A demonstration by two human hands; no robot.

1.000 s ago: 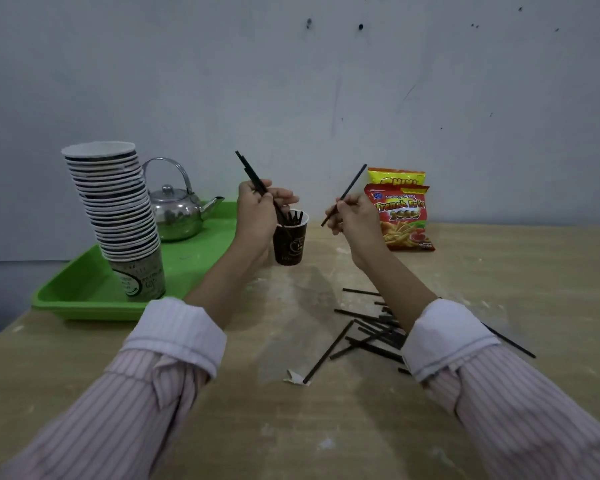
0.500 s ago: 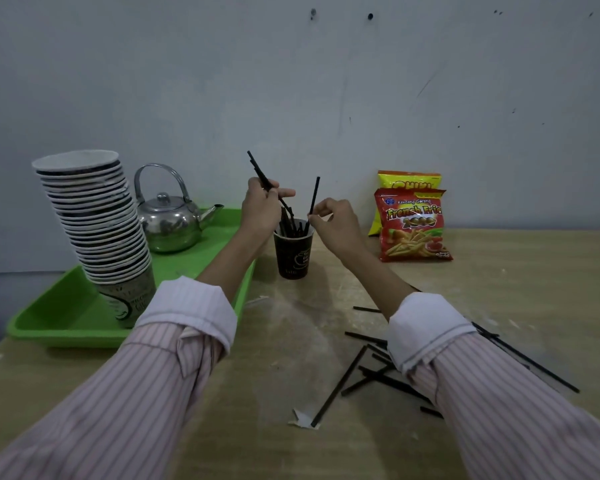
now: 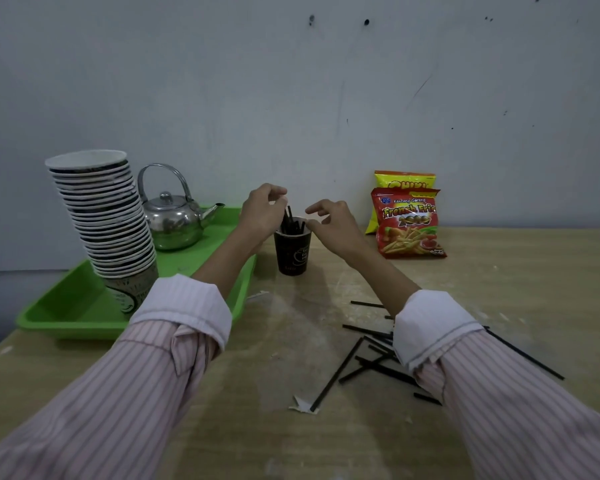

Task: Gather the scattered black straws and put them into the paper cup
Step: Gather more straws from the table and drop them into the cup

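Observation:
A dark paper cup (image 3: 291, 252) stands on the wooden table, with several black straws (image 3: 292, 224) poking above its rim. My left hand (image 3: 261, 214) hovers at the cup's left, fingertips pinched together just over the straw tops with nothing held. To the cup's right, my right hand (image 3: 334, 227) is empty, its fingers spread and the thumb near the rim. Several scattered black straws (image 3: 369, 362) lie on the table under my right forearm, which partly hides them. One long straw (image 3: 527, 355) runs off to the right.
A green tray (image 3: 66, 318) at the left holds a tall, leaning stack of paper cups (image 3: 108, 220) and a steel kettle (image 3: 174, 225). Two snack bags (image 3: 409, 228) lean on the wall behind the cup. A torn paper scrap (image 3: 303, 406) lies near the front.
Both hands brought their straws to the cup and let them drop in. The left hand's straws no longer stick up above it, and the right hand has opened.

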